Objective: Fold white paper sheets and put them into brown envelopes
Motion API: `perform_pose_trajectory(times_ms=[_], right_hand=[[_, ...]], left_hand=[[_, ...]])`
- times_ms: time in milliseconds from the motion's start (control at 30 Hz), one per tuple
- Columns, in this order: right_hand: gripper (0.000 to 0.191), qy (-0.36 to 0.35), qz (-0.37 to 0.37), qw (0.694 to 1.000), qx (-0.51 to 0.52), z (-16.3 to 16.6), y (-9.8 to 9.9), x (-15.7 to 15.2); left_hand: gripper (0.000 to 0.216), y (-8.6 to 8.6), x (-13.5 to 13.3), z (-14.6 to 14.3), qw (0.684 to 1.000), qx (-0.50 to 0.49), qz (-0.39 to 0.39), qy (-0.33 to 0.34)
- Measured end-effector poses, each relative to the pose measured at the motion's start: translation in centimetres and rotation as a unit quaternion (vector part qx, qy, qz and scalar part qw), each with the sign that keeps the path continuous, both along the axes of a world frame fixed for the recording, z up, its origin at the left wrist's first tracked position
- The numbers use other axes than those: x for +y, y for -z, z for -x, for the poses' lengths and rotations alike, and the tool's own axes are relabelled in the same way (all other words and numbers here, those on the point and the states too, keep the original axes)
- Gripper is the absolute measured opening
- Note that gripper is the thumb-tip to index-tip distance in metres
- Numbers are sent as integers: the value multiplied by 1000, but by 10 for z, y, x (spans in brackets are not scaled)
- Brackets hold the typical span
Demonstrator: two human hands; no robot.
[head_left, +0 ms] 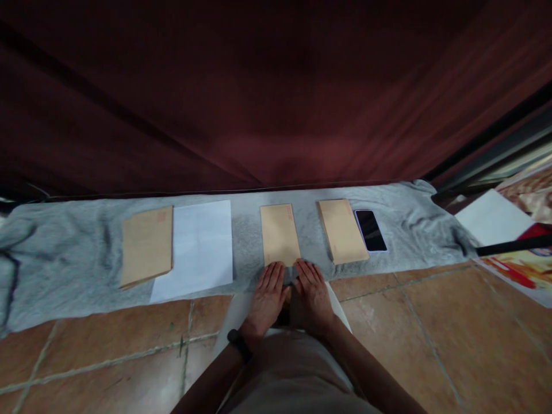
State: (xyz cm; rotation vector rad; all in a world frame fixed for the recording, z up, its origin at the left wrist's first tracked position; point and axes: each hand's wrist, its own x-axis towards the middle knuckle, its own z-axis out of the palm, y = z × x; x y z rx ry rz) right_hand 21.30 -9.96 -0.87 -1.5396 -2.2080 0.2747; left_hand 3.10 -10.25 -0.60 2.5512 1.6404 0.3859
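A single brown paper envelope (279, 231) lies flat on the grey cloth, straight in front of me. My left hand (269, 293) rests with flat, stretched fingers at the envelope's near left corner. At the near right corner lies my right hand (313, 292), its fingers also flat. Both sets of fingertips touch the near edge, and neither hand grips anything. To the right is a stack of brown envelopes (342, 231). Another brown envelope stack (147, 246) sits at the left, partly covering white paper sheets (200, 247).
A phone (371, 231) with a dark screen lies beside the right stack. Grey cloth (401, 230) covers the narrow surface. A dark red curtain (267, 103) hangs behind it. At the far right are a black bar (513, 246), a white sheet (494, 217) and a printed poster (524, 267).
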Motion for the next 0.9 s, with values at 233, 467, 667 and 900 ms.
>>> perform_pose_trajectory(times_ms=[233,467,667,900], right_hand=[[48,-9,11,1000,-2,5,-8,1],[49,-4,6,1000,-15,2,-5,3],[50,6,-3,1000,-4,-6,3,1],[49,8,-9,1000,-5,-8,7,1]], left_hand=[[59,1,6,-26,1000,15,12,3],[59,-1,2,-8,999,33,11,3],[58,-1,-3,8,999,30,9,-23],[58,-3,-7,14,998,7,6,-65]])
